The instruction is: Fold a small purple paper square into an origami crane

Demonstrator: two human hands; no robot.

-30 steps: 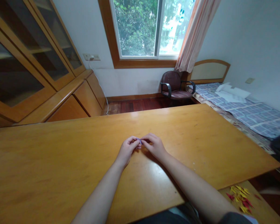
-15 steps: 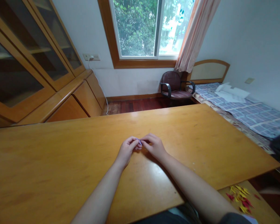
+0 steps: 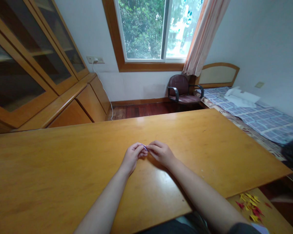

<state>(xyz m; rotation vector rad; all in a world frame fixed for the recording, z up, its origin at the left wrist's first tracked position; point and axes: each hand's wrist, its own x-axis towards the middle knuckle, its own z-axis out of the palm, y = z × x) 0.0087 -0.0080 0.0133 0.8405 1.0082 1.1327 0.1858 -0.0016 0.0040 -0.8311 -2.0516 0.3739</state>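
A small piece of purple paper [image 3: 145, 148] is pinched between my two hands, just above the middle of the wooden table [image 3: 63, 169]. My left hand [image 3: 133, 156] grips it from the left with thumb and fingers closed. From the right, my right hand [image 3: 161, 152] pinches its other end between thumb and forefinger. The fingertips of both hands nearly meet and cover most of the paper, so its folded shape cannot be made out.
Several small yellow and red folded paper pieces [image 3: 251, 206] lie on a lower wooden surface [image 3: 274, 216] at the bottom right. Beyond the table stand a brown armchair [image 3: 182, 89] and a bed [image 3: 266, 120]. A glass-fronted cabinet [image 3: 36, 87] lines the left side.
The fingers of both hands have shifted slightly on the purple paper, and its visible part looks narrower. The hands stay in the same place over the table.
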